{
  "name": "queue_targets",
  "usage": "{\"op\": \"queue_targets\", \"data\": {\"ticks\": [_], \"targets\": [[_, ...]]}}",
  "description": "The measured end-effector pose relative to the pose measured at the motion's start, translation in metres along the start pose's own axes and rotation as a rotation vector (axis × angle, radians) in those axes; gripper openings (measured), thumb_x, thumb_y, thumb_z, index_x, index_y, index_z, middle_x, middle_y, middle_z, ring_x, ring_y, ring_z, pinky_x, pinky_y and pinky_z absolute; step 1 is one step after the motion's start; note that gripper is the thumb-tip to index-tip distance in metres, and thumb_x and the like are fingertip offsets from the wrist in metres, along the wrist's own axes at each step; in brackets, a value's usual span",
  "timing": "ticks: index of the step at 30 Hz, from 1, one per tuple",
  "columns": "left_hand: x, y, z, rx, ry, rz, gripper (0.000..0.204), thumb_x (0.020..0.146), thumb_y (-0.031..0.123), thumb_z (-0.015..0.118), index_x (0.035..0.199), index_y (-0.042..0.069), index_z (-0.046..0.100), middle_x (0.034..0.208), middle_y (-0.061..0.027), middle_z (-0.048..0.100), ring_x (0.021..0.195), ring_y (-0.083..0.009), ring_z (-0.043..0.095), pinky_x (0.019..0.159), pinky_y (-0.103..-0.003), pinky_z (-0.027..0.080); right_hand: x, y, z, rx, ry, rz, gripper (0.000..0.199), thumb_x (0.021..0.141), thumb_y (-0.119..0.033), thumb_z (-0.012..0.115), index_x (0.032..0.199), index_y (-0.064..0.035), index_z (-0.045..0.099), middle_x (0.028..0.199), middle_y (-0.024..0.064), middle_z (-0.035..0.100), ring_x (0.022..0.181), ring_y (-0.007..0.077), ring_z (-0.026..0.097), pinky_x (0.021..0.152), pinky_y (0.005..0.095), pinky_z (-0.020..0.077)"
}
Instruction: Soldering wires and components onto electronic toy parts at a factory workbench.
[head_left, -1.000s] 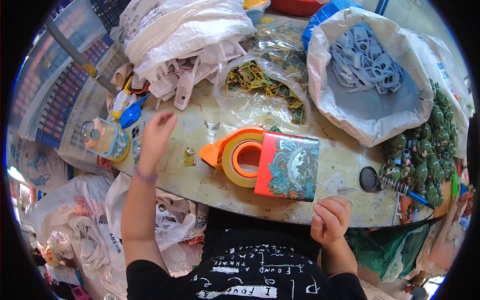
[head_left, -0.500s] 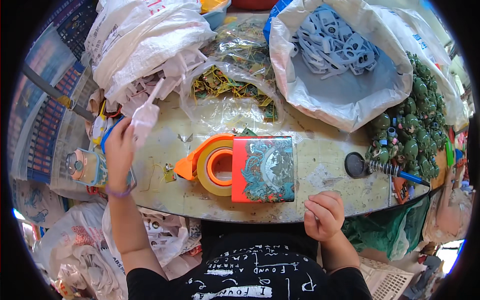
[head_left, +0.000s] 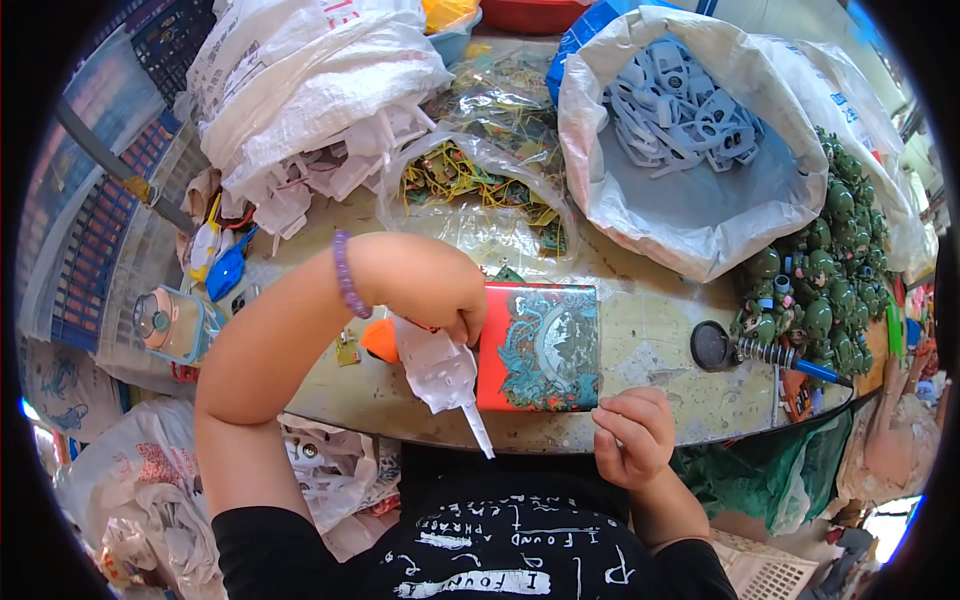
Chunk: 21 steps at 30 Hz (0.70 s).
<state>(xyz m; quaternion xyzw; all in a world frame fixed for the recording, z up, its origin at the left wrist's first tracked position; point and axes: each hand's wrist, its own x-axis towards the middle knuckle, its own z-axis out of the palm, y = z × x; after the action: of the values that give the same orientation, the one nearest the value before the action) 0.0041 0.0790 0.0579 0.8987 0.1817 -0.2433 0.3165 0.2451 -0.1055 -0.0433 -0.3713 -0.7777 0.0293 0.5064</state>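
My left hand (head_left: 445, 285) is bent over the middle of the table, its fingers closed on a white plastic part (head_left: 440, 372) with a thin stem pointing toward me. Beneath this hand and part, an orange tape dispenser (head_left: 379, 340) is mostly hidden. Right beside them lies a red box (head_left: 540, 345) with a dark patterned top. My right hand (head_left: 637, 437) hovers at the table's front edge by the box's near right corner. Its fingers are curled toward the thumb, and whatever they may hold cannot be made out.
More white parts (head_left: 340, 160) spill from a woven sack (head_left: 310, 80). A clear bag holds wired circuit boards (head_left: 470, 185). Blue-white parts (head_left: 685, 110) fill an open sack (head_left: 640, 225). Green figures (head_left: 825, 270) crowd the right, near a black round cap (head_left: 711, 345) and a blue-handled tool (head_left: 820, 371).
My left hand has swung from the left side to the middle, bringing the white part over the tape dispenser. The part's stem now points toward me. My right hand has barely moved.
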Motion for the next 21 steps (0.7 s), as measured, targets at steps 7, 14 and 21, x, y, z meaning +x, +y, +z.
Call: {"op": "queue_targets", "data": {"ticks": [7, 14, 21], "targets": [[0.016, -0.021, -0.029, -0.029, 0.44, -0.04, 0.016, 0.079, 0.02, 0.071, 0.085, 0.005, 0.072, 0.082, -0.01, 0.069, 0.078, -0.0252, 0.065, 0.069, -0.035, 0.05, -0.024, 0.009, -0.012, -0.06, 0.013, 0.081, 0.017, 0.073, -0.006, 0.07, 0.09, -0.0027, 0.068, 0.089, 0.0104, 0.065, 0.074, 0.0258, 0.06, 0.064, 0.0339, 0.0501], [0.101, -0.077, 0.0, 0.678, 0.761, 0.094, 0.011, 0.077, 0.012, 0.062, 0.086, 0.011, 0.069, 0.079, -0.0055, 0.06, 0.075, -0.025, 0.064, 0.066, -0.038, 0.052, -0.044, 0.013, -0.007, -0.074, 0.049, 0.125, 0.016, 0.072, -0.005, 0.07, 0.087, -0.0034, 0.068, 0.086, 0.0092, 0.065, 0.073, 0.0251, 0.06, 0.065, 0.0333, 0.05], [0.126, -0.082, 0.005, 0.991, 0.754, 0.259, 0.012, 0.074, 0.016, 0.06, 0.084, 0.012, 0.065, 0.079, -0.0005, 0.056, 0.077, -0.0156, 0.061, 0.066, -0.03, 0.049, -0.045, 0.011, -0.004, -0.069, 0.066, 0.115, 0.013, 0.075, -0.003, 0.066, 0.088, -0.0015, 0.067, 0.086, 0.0117, 0.064, 0.072, 0.0254, 0.059, 0.064, 0.0335, 0.0491]]}}
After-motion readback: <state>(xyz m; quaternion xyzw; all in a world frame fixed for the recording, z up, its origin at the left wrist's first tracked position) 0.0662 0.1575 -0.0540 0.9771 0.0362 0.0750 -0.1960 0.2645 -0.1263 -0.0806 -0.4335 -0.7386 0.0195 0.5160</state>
